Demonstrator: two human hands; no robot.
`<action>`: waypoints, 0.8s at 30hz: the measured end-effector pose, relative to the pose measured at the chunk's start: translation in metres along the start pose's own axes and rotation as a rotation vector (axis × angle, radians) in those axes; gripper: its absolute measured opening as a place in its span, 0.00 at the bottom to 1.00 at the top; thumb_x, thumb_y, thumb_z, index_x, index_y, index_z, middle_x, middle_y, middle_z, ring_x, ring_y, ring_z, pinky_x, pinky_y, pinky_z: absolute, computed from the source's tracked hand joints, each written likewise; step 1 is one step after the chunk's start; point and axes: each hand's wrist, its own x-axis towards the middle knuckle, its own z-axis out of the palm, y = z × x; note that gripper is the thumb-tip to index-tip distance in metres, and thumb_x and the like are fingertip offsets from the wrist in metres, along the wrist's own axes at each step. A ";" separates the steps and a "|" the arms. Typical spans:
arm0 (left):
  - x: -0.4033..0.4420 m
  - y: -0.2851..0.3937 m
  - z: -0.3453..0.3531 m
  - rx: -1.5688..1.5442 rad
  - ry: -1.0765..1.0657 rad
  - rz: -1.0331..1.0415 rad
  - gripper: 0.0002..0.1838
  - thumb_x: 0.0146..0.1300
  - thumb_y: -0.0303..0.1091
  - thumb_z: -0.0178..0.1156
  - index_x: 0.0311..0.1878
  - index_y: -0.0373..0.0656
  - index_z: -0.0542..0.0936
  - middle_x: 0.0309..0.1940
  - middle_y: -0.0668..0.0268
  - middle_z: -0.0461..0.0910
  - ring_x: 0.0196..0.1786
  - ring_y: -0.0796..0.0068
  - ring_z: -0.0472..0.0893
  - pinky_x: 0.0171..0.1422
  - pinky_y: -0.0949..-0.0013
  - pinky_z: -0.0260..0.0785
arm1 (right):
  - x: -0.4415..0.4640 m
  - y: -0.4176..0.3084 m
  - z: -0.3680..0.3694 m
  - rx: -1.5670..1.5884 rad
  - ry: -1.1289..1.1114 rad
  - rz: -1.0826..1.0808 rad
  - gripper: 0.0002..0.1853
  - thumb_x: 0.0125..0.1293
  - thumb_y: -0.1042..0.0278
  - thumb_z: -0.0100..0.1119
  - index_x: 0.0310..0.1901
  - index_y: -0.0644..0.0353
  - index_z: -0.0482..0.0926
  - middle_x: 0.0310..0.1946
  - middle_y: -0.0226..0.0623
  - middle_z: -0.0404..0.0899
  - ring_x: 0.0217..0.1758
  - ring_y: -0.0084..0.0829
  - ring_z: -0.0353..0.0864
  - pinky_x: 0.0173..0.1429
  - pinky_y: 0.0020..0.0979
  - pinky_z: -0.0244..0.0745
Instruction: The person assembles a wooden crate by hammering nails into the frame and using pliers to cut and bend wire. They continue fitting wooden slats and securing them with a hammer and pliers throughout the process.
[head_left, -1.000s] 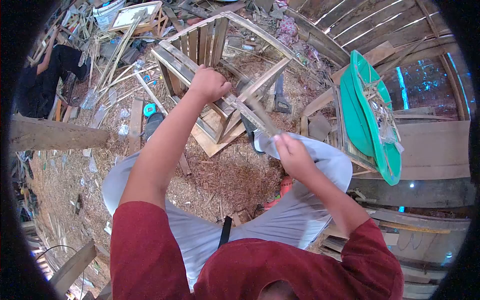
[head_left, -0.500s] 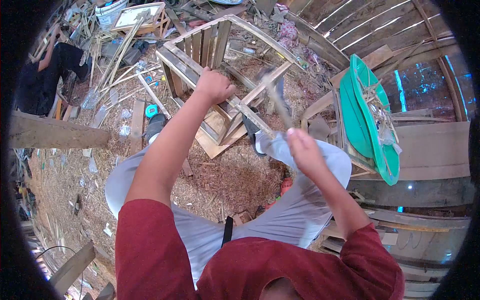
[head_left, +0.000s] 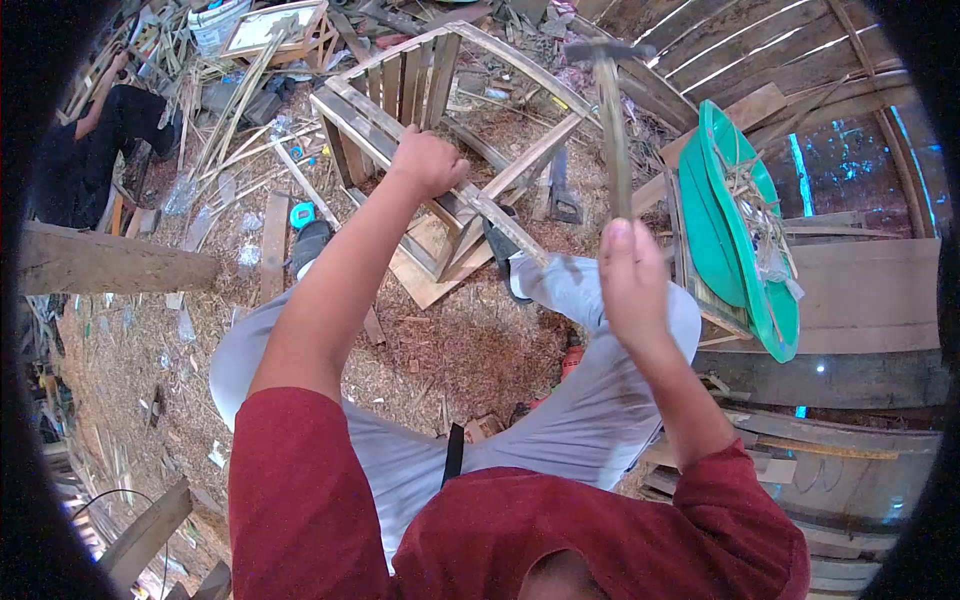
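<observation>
A slatted wooden frame (head_left: 535, 158), like an unfinished chair, stands tilted between my legs. My left hand (head_left: 428, 164) is closed on one of its rails, fingers curled over the wood near a corner joint. Raised to the right of the frame, my right hand (head_left: 636, 285) grips a hammer (head_left: 614, 145) by the lower part of its wooden handle. The hammer's dark head is up, apart from the wood and slightly blurred. Whether a nail sits in the joint, I cannot tell.
A handsaw (head_left: 565, 208) lies just beyond the frame. To the right, a green plastic tub (head_left: 722, 230) holds wood scraps. A teal tape measure (head_left: 302, 215) rests by my left shoe. Shavings cover the floor; a person in dark clothes (head_left: 105, 150) sits at far left.
My right hand has lifted the hammer up and to the right, away from the frame. My left hand stays on the rail.
</observation>
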 end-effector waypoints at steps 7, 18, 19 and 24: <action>0.000 0.000 0.003 0.005 0.024 -0.008 0.25 0.66 0.51 0.47 0.27 0.46 0.87 0.30 0.56 0.87 0.42 0.52 0.84 0.55 0.47 0.66 | 0.003 0.025 -0.002 -0.046 -0.240 0.136 0.22 0.82 0.55 0.48 0.38 0.68 0.76 0.29 0.50 0.79 0.34 0.49 0.79 0.45 0.44 0.74; -0.001 0.000 -0.002 0.046 0.040 -0.004 0.25 0.66 0.51 0.47 0.25 0.46 0.86 0.29 0.56 0.86 0.39 0.53 0.85 0.54 0.49 0.66 | 0.008 0.013 -0.005 -0.033 -0.218 0.178 0.22 0.82 0.53 0.47 0.42 0.68 0.79 0.32 0.52 0.80 0.37 0.48 0.80 0.47 0.45 0.74; -0.001 0.001 -0.001 0.050 0.020 -0.001 0.25 0.66 0.51 0.47 0.25 0.46 0.86 0.29 0.56 0.86 0.39 0.53 0.85 0.54 0.49 0.66 | 0.011 -0.001 -0.009 0.009 -0.150 0.178 0.23 0.82 0.52 0.46 0.43 0.68 0.79 0.33 0.56 0.81 0.38 0.54 0.81 0.49 0.48 0.74; -0.001 0.002 0.002 0.062 0.027 -0.020 0.25 0.67 0.51 0.47 0.27 0.46 0.87 0.30 0.57 0.87 0.39 0.53 0.85 0.55 0.49 0.65 | -0.013 0.099 0.023 -0.298 -0.372 -0.030 0.24 0.82 0.51 0.46 0.41 0.66 0.78 0.29 0.49 0.81 0.35 0.40 0.81 0.44 0.43 0.74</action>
